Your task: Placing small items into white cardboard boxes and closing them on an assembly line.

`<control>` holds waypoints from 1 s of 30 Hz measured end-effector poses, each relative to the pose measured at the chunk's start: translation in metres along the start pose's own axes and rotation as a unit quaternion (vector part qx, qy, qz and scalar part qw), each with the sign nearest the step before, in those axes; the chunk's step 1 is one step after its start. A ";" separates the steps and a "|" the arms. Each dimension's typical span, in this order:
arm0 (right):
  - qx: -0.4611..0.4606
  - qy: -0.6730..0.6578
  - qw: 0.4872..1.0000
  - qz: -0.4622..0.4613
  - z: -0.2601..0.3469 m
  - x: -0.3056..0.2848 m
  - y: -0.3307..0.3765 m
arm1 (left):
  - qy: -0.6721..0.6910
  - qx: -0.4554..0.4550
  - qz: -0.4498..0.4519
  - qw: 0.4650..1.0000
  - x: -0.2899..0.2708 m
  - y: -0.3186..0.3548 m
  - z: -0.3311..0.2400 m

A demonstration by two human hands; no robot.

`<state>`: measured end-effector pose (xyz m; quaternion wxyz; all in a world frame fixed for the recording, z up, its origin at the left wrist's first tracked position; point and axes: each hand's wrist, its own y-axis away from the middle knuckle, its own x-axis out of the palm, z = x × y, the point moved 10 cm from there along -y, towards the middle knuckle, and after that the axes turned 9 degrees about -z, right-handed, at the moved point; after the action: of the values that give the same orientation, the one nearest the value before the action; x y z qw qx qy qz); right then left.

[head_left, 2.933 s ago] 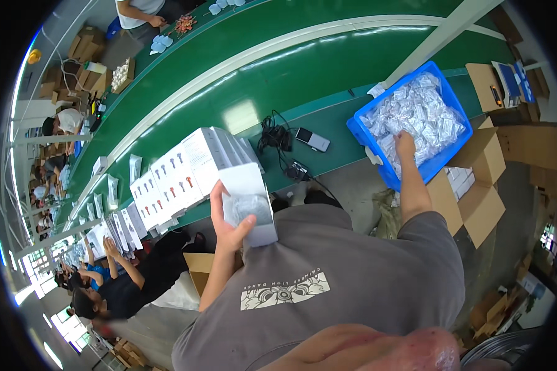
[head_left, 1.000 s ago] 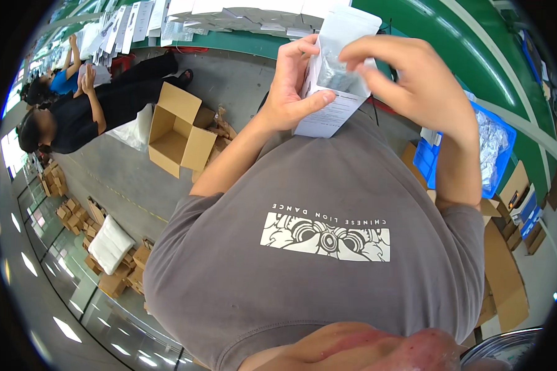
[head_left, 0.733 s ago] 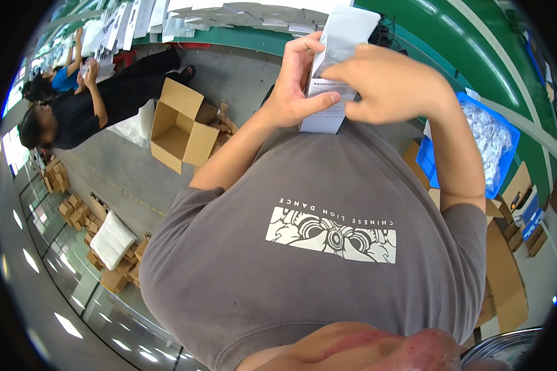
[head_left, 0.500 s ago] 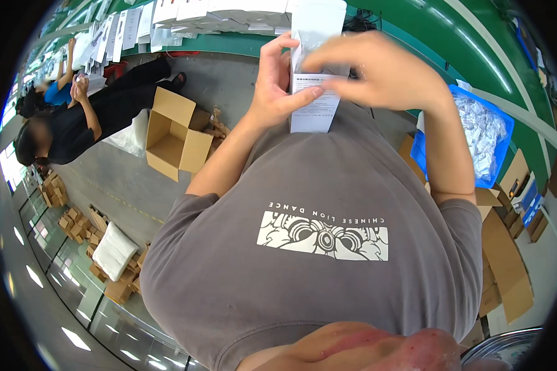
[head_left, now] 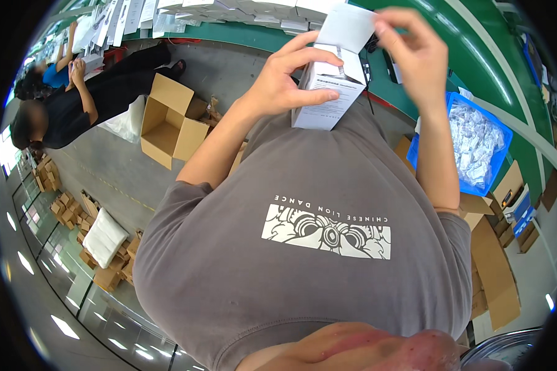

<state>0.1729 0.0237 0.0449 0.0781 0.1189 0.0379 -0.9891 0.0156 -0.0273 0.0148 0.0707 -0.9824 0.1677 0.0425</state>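
Observation:
A tall white carton [head_left: 329,104] with printed text on its side stands tilted against my shirt front. My left hand [head_left: 283,79] grips it from the left, fingers over the upper edge and thumb along the printed face. Its lid flap [head_left: 346,28] is raised at the far end. A clear plastic wrapping shows at the carton's mouth; what lies deeper inside is hidden. My right hand [head_left: 418,62], slightly blurred, has its curled fingertips at the right edge of the lid flap.
A green worktable [head_left: 229,44] carries rows of white boxes. At right is a blue bin [head_left: 507,133] of small bagged parts. An open brown carton [head_left: 173,120] stands on the floor at left. Two other people [head_left: 62,127] work at far left.
My right hand has moved from over the carton's mouth to the right, at the lid flap's edge. The carton has turned and tilted rightward, still in my left hand.

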 end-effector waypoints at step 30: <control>-0.178 -0.017 0.981 0.080 0.025 0.046 0.003 | 0.117 -0.029 -0.090 0.989 -0.005 0.000 0.026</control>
<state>0.1238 0.0122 0.0580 0.1777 0.0889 0.2020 -0.9590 0.0093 -0.0220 -0.0103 0.0252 -0.9933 0.0846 -0.0745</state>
